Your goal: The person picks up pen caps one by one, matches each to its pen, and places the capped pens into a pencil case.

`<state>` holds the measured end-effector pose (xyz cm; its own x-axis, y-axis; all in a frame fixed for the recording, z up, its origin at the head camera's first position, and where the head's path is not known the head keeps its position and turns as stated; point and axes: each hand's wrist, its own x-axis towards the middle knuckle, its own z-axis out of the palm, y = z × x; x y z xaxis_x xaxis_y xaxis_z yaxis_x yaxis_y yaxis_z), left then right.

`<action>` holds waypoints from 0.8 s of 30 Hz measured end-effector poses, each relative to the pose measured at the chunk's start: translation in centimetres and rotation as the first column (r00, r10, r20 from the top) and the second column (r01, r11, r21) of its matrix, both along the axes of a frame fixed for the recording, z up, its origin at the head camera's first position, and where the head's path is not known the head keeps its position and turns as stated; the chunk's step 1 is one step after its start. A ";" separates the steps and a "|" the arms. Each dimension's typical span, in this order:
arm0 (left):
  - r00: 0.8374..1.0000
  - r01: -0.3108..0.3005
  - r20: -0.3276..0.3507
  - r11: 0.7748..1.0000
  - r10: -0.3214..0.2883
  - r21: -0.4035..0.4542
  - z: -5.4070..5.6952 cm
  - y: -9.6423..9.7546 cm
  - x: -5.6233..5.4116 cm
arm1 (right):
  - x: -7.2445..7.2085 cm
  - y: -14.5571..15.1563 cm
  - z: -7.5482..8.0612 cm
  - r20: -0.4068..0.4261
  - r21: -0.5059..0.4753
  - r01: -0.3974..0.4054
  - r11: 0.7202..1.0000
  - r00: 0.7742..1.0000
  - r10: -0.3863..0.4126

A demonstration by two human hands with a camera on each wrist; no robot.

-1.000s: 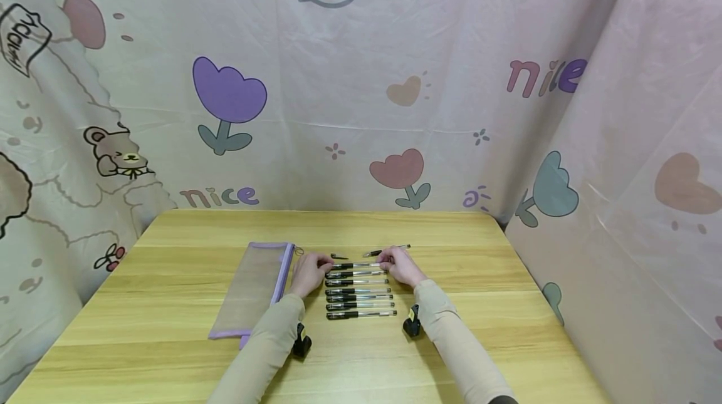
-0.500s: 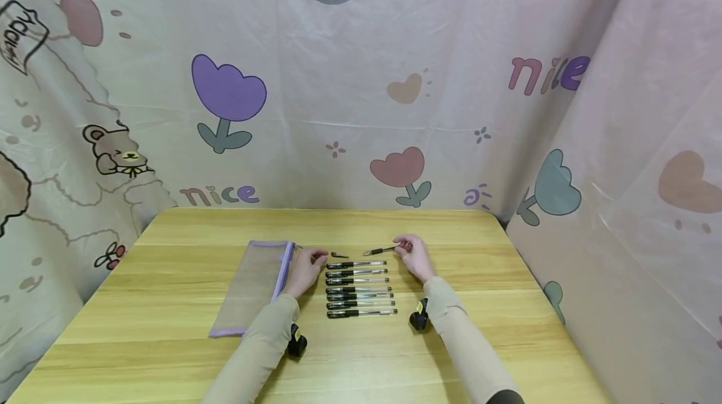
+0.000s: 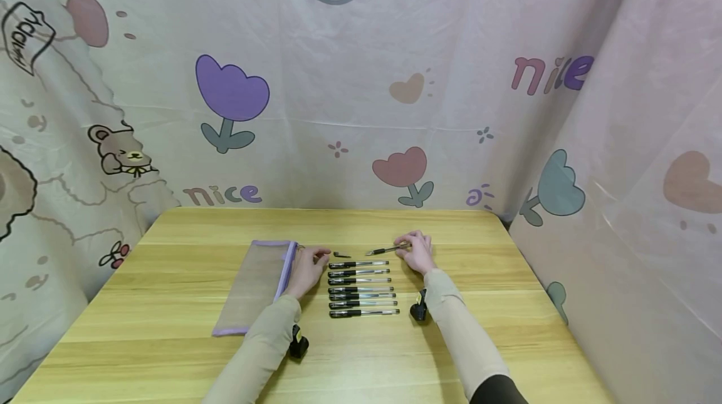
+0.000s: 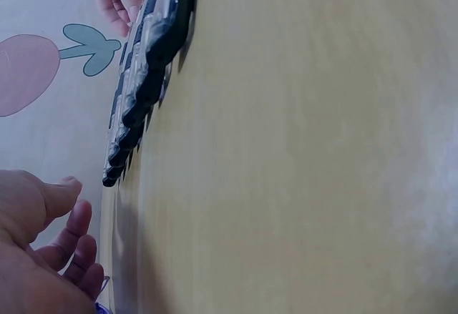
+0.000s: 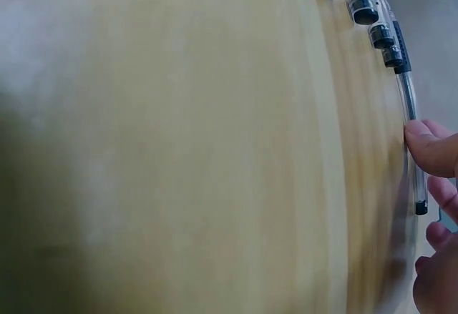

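Observation:
My right hand (image 3: 416, 252) pinches the clear barrel of an uncapped black gel pen (image 3: 376, 252) between thumb and finger, near its rear end; the right wrist view shows the same pen (image 5: 408, 96) in the grip. To the left of that pen lies its loose black cap (image 3: 341, 255) on the table. My left hand (image 3: 307, 269) is beside the cap with relaxed fingers and nothing held, a small gap apart. Several capped gel pens (image 3: 361, 281) lie in a stacked row between the hands, all pointing the same way.
A mesh zip pouch (image 3: 248, 288) with purple edging lies flat at the left, partly behind my left forearm. The wooden table (image 3: 169, 266) ends at a patterned cloth backdrop (image 3: 316, 78). Small black devices (image 3: 418, 309) sit at both wrists.
Both hands have let go of the top capped pen in the row. The right hand has moved back and right onto the uncapped pen; the left has drawn slightly left.

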<state>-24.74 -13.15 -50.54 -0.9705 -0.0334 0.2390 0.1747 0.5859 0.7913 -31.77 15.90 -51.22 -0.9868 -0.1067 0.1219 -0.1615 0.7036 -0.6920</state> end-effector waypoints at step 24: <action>1.000 0.011 -0.005 1.000 -0.011 0.011 -0.4 -0.1 -0.1 | -0.1 0.1 0.0 0.028 0.055 0.001 0.998 1.000 -0.003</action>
<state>-24.82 -13.23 -50.91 -0.9696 -0.0253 0.2435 0.1852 0.5750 0.7969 -31.90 15.97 -51.23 -0.9899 -0.1105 0.0885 -0.1413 0.7410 -0.6564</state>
